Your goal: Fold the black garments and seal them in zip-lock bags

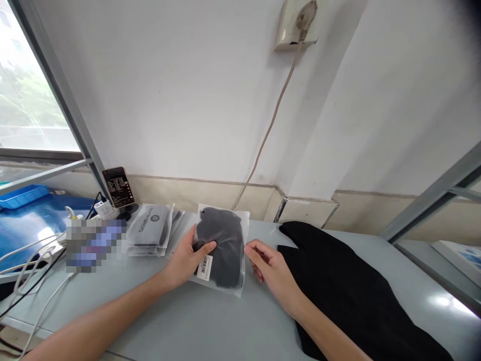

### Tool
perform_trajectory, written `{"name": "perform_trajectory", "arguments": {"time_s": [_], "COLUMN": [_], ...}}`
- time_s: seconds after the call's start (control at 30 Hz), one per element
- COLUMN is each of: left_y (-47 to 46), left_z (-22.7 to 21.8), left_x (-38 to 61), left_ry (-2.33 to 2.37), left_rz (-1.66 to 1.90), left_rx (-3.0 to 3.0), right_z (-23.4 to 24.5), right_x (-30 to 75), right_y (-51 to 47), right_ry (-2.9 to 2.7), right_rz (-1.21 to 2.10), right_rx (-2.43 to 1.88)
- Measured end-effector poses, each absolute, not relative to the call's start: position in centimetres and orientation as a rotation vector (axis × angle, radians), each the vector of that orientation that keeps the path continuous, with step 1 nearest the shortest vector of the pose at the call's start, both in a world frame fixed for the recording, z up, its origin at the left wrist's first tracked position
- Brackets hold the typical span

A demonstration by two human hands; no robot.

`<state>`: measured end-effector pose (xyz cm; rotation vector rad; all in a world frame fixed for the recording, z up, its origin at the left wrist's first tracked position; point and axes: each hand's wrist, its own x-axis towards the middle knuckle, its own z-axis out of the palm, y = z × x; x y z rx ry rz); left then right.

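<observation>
Fingers [208, 247] of left hand [184, 263] mostly hidden behind plastic bag [225, 240]

1. Bright daylight enters from the left, washing out the window [33, 95].
2. Soft shadows cross the wall [188, 100] at right.
3. Glare whitens the table [244, 333] at far right.
4. Top-right corner dark; left patch pixelated.
</observation>
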<state>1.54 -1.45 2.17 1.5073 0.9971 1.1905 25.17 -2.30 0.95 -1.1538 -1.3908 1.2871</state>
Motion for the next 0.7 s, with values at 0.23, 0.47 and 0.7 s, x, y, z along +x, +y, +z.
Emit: {"name": "perform_trajectory", "arguments": {"time_s": [0.23,0.47,0.7], "left_y": [-0.6,0.1,2.6], "left_z": [2.8,5.7,10.1], "left_x": [0.5,-2.0,-9.6], "left_ry": [1.195,1.533,2.035], "left_rz": [1.425,1.599,1.464], "left_rx": [1.524,1.723,1.873], "right_z": [1.1,0.9,0.4], "right_x": [25.5,25.4,25.9], "right_y": [-2.4,-2.3,-1.7], "right_ry": [-1.412,-1.359,-1.276], "right_rz": [1.264,1.219,1.141], "right_rx": [-1.193,-1.221,-1.302]}}
